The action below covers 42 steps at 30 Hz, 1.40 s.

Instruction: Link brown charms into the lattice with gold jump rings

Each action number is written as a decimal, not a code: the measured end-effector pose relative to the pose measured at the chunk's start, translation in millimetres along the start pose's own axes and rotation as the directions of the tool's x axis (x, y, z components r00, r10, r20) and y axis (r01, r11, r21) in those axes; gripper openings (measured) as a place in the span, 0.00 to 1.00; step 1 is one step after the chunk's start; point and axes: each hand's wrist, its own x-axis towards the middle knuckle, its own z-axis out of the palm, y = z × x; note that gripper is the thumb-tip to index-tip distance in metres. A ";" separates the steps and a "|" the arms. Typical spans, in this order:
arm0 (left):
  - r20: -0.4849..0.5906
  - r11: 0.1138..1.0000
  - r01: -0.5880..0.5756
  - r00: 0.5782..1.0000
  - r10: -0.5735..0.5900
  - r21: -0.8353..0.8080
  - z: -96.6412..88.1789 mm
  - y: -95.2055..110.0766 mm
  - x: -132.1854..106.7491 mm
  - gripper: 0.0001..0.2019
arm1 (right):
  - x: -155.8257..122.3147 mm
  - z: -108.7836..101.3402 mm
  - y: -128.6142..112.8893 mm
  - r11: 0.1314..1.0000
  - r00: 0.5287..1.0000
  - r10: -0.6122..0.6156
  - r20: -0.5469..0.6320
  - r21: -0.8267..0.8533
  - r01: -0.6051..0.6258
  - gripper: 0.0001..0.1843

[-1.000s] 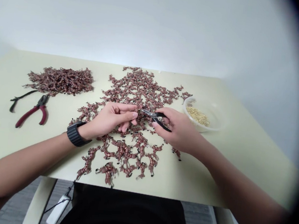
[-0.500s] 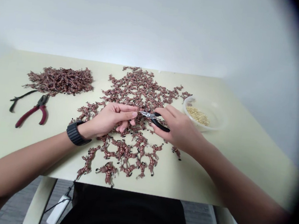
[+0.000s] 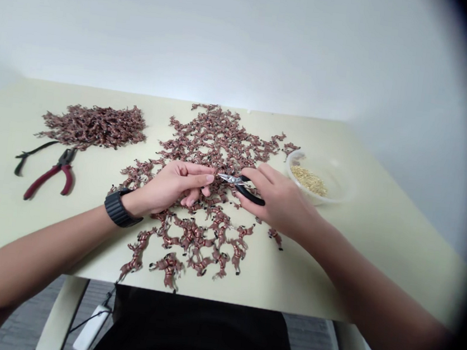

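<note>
My right hand (image 3: 275, 196) is closed round the black handles of small pliers (image 3: 230, 180), whose silver jaws point left. The jaw tips meet the fingertips of my left hand (image 3: 181, 186), which pinches something small and brownish between thumb and forefinger; its kind is too small to make out. Under and around both hands lie many small brown horse-like figurines (image 3: 193, 235), spread loosely across the middle of the table.
A denser heap of similar brown figurines (image 3: 98, 126) lies at the back left. Red-handled pliers (image 3: 50, 176) and a black strap (image 3: 29, 154) rest before it. To the right stands a clear plastic bowl (image 3: 334, 196) with small gold-coloured pieces (image 3: 309, 181). The table (image 3: 297, 278) ends near my body.
Almost nothing differs. The pliers' tips and both hands stay at the same spot, with only a very slight shift.
</note>
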 end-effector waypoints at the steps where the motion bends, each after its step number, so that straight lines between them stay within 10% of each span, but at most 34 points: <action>1: -0.003 1.000 0.003 1.000 -0.003 0.002 0.0 0.3 0.0 0.16 | -0.2 -0.1 0.2 1.000 1.000 0.000 0.003 0.001 0.000 0.19; 24: -0.001 0.998 0.041 0.999 -0.041 -0.042 2.0 0.8 -2.0 0.14 | -2.2 -2.7 -4.0 0.987 0.998 -0.044 0.039 -0.153 0.050 0.18; 29: 0.037 0.991 -0.090 0.996 0.087 0.099 3.8 -0.8 -4.7 0.14 | 0.9 -5.5 -6.8 0.983 0.993 0.088 0.079 0.152 -0.100 0.17; 33: 0.093 0.861 -0.331 0.942 0.321 0.386 1.6 -0.6 -8.7 0.18 | 3.6 -12.7 -6.3 0.790 0.932 0.201 0.301 0.513 -0.336 0.16; 39: 0.303 0.257 -0.528 0.750 0.588 0.809 -24.2 -6.2 -5.7 0.20 | 3.7 -6.6 -0.3 0.118 0.757 0.004 0.653 0.751 -0.649 0.19; 42: 0.254 0.284 -0.512 0.745 0.616 0.811 -25.6 -8.2 -1.7 0.19 | 4.5 -3.9 -0.3 0.109 0.767 0.023 0.641 0.761 -0.639 0.18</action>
